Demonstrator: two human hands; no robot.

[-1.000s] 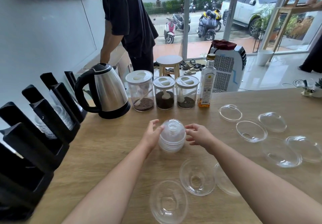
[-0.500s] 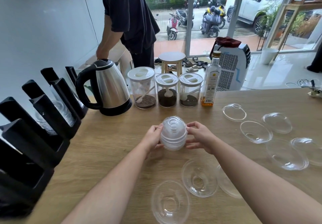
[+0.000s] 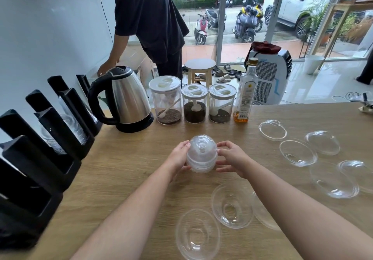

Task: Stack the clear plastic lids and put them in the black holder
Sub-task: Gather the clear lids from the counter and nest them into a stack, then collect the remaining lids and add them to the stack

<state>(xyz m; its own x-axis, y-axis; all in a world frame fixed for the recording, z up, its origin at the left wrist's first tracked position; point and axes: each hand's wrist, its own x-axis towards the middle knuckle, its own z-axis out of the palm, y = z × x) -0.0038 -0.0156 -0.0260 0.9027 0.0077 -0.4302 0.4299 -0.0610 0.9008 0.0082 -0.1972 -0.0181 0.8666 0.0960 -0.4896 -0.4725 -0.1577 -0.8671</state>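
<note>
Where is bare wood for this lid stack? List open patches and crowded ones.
Open: the wood between the black holder and the left hand, in front of the kettle; also the strip between the jars and the lid stack. Crowded: the right side, strewn with loose lids, and the near edge, where more lids lie.

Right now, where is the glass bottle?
The bottle stands at the far edge of the table, right of centre in the head view, just beside the rightmost jar.

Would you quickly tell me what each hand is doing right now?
Left hand: grips the left side of the stack of clear lids.
Right hand: holds the same stack's right side.
</note>
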